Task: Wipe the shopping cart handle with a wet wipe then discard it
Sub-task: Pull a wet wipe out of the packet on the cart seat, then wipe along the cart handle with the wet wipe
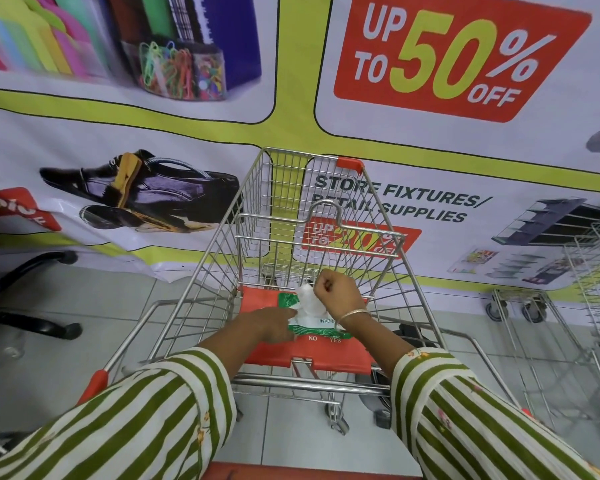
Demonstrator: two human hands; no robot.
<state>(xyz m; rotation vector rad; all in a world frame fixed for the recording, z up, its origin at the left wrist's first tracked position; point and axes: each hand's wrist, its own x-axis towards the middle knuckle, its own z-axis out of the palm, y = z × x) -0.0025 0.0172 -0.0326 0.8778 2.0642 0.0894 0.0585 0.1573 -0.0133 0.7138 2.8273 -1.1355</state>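
A wire shopping cart (388, 216) stands in front of me, with a red child-seat flap (312, 355) folded flat. On that flap lies a green and white wet wipe pack (312, 325). My left hand (274, 323) presses down on the pack's left side. My right hand (336, 292) is pinched on a white wet wipe (307, 299) that sticks up out of the pack. A red strip at the bottom edge of the view, the cart handle (291, 472), lies under my striped sleeves and is mostly hidden.
A large printed sale banner (465, 64) covers the wall just beyond the cart. More wire carts (589, 306) stand to the right. A black office chair base (32, 292) sits on the tiled floor at the left.
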